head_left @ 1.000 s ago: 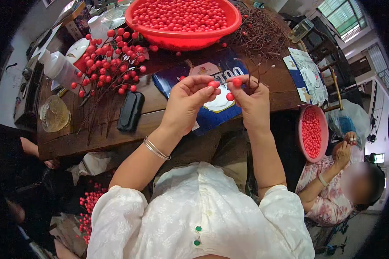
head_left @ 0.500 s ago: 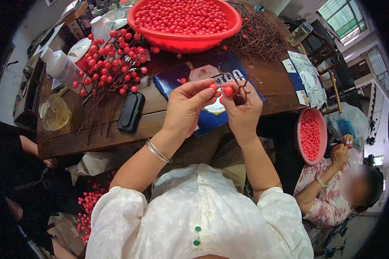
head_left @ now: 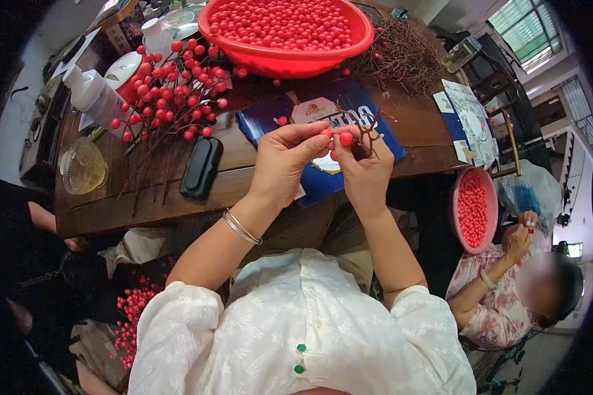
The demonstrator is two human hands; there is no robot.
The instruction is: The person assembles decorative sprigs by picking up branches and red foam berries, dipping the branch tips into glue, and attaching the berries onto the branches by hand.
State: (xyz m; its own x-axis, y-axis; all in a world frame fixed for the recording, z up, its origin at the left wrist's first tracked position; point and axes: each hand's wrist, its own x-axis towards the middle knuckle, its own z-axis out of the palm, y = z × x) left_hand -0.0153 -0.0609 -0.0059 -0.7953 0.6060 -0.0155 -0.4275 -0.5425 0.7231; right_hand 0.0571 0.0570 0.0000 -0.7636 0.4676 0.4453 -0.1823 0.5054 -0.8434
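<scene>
While a glass dish (head_left: 85,166) sits near the left edge of the wooden table (head_left: 138,214), a white bottle (head_left: 99,97) is just behind it; next comes a bunch of red berries on stems (head_left: 171,92), with a black case (head_left: 202,169) near the stems, and then a big red tub (head_left: 277,64) full of loose berries at the back; a blue sheet (head_left: 260,123) lies in front of that, under the hands. Left hand (head_left: 278,161) has thumb and fingertips pinched together on one berry (head_left: 325,133), up above the sheet; right hand (head_left: 367,171) is just beside it, clamped on a brown twig (head_left: 371,137), with a second berry (head_left: 346,139) by its thumb; a twig pile (head_left: 405,56) sits behind. Over on the right there's a pink basin (head_left: 476,249) of berries, and another person's hands (head_left: 519,241) are held close together beside it.
</scene>
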